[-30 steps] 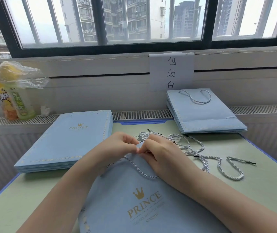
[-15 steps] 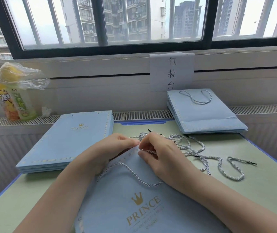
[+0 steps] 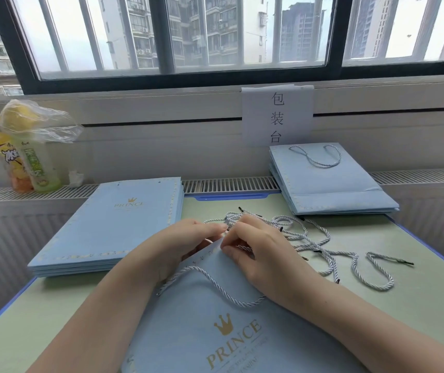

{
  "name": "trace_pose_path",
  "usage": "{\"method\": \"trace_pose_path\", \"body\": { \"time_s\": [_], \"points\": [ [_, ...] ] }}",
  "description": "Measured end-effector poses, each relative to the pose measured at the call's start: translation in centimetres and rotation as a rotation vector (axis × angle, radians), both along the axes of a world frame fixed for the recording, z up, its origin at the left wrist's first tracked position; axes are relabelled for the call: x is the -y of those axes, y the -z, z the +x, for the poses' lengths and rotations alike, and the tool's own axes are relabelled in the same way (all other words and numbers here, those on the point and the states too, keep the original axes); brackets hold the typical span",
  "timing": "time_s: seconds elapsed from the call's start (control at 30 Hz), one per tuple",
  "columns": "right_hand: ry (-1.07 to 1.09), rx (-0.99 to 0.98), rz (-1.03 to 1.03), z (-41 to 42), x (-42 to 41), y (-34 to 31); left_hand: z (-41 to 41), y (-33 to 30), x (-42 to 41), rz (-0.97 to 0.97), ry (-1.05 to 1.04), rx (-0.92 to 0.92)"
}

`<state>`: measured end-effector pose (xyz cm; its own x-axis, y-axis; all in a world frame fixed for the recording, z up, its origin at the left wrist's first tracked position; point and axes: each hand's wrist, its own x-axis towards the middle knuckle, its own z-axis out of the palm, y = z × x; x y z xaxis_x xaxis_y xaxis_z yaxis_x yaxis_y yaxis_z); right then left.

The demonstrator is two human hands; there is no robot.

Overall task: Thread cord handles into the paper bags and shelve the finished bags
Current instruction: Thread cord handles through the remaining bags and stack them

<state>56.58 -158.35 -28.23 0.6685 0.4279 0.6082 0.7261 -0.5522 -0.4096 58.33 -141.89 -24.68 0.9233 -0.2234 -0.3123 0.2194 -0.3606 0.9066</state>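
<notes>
A light blue paper bag (image 3: 215, 327) with a gold PRINCE logo lies flat in front of me. A grey-white twisted cord (image 3: 210, 285) loops across its upper face. My left hand (image 3: 177, 246) holds the bag's top edge, fingers curled around it. My right hand (image 3: 256, 246) pinches the cord at that same edge, right beside the left fingertips. The hole in the bag is hidden behind my fingers. Loose cords (image 3: 323, 246) with black tips lie in a tangle just beyond my right hand.
A stack of flat bags without handles (image 3: 113, 224) sits at the left. A stack of bags with cord handles (image 3: 331, 181) leans at the back right, under a paper sign (image 3: 277, 117). Two drink bottles (image 3: 27, 157) stand on the sill at far left.
The cord loop on the bag has grown longer and slid toward me. The bag's top edge has lifted slightly. Both hands stay at the same spot.
</notes>
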Motion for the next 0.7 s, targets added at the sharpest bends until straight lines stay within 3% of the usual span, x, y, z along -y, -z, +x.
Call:
{"method": "trace_pose_path", "body": {
  "time_s": [0.23,0.53,0.6,0.7],
  "points": [
    [-0.078,-0.037,0.040,-0.28,0.16,-0.39,-0.13,0.16,0.29,0.079,-0.035,0.082],
    [-0.066,-0.003,-0.047,0.29,0.54,-0.12,0.09,0.69,0.56,0.219,-0.097,0.367],
    [-0.061,0.002,-0.042,0.33,0.55,-0.10,0.06,0.63,0.52,0.195,-0.080,0.334],
    [-0.055,-0.008,-0.040,0.28,0.69,-0.22,-0.14,0.11,0.27,0.118,-0.052,0.139]
  ]
}}
